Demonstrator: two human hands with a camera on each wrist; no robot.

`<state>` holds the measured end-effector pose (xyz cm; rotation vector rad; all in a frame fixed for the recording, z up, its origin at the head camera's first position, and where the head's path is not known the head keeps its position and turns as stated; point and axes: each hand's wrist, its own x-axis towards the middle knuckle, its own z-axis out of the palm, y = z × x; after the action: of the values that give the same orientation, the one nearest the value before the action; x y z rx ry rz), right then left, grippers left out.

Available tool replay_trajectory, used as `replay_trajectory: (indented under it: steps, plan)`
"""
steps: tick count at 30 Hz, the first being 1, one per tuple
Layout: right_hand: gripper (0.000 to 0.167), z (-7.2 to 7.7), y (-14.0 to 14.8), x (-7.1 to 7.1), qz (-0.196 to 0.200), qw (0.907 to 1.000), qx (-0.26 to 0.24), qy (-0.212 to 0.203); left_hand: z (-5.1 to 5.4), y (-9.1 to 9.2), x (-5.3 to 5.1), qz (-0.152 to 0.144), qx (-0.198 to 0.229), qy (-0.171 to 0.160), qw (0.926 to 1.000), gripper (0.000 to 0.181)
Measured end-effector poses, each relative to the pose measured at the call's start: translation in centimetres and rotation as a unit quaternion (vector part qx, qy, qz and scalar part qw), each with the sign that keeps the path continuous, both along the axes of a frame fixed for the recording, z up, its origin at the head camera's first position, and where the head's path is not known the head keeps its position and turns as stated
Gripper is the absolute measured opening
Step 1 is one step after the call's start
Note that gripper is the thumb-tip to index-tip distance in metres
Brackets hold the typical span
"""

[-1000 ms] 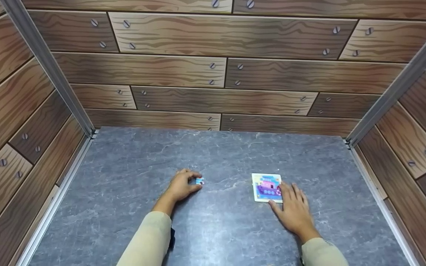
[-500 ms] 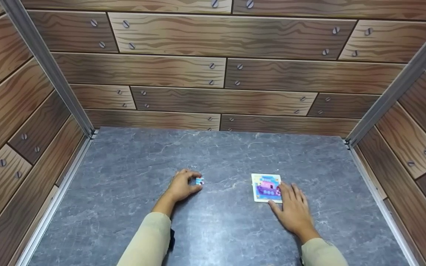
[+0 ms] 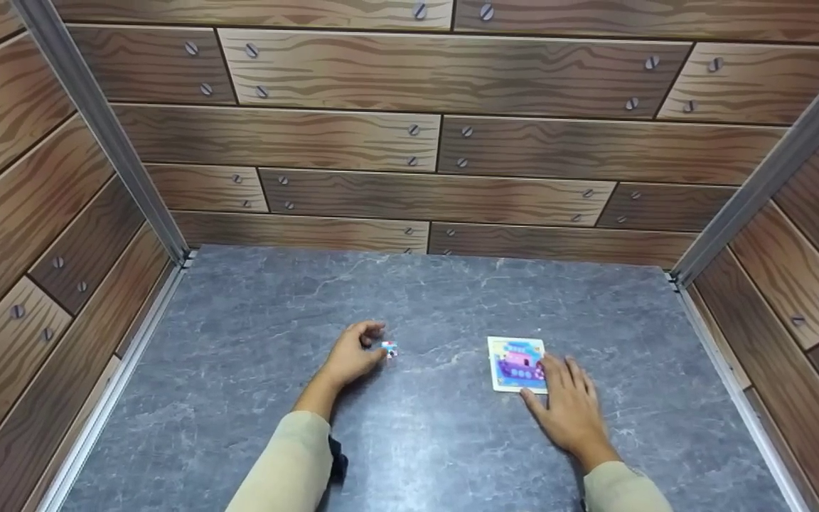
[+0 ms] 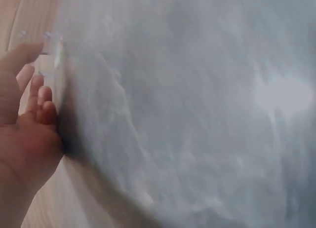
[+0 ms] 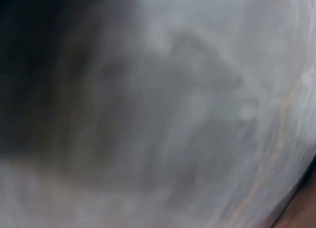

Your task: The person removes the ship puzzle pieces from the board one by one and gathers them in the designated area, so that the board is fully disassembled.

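Observation:
In the head view, a small colourful piece [image 3: 389, 349] lies on the grey tabletop. The thumb of my left hand [image 3: 350, 358] touches its left side, while the index finger is bent and raised off it. The left wrist view has this hand [image 4: 29, 134] at the left edge, thumb and fingers apart. To the right, a square picture card [image 3: 516, 364] with a white border shows a pink and purple ship. My right hand [image 3: 571, 409] rests at its right edge, fingers extended. The right wrist view is blurred.
Wood-patterned walls [image 3: 352, 139] with printed screws stand at the back and both sides of the grey marbled tabletop [image 3: 253, 291]. Metal rails run along the side edges and up the corners. A dark band sits at the left wrist.
My left index finger has lifted off the small piece, which has turned slightly against the thumb. My right hand stays at the card. The head view has shifted a little.

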<state>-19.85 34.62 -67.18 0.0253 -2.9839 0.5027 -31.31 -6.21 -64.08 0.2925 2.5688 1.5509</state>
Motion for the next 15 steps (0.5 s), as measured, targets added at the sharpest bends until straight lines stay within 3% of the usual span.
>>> replay_trajectory:
  steps: [5, 10, 15]
  plan:
    - [0.078, -0.2, -0.1, -0.1, -0.002, 1.0000, -0.002, -0.007, 1.5, 2.1, 0.0, 0.015, 0.028, 0.037, 0.9988, 0.045]
    - [0.077, -0.2, -0.1, -0.1, 0.002, 1.0000, -0.003, 0.001, 3.4, 5.7, 0.2, -0.026, 0.063, 0.072, 0.9951, 0.047]
    - [0.077, 0.0, -0.2, -0.1, -0.001, 1.0000, -0.001, -0.003, 3.8, 10.1, 0.5, -0.064, 0.071, 0.090, 0.9913, 0.048]
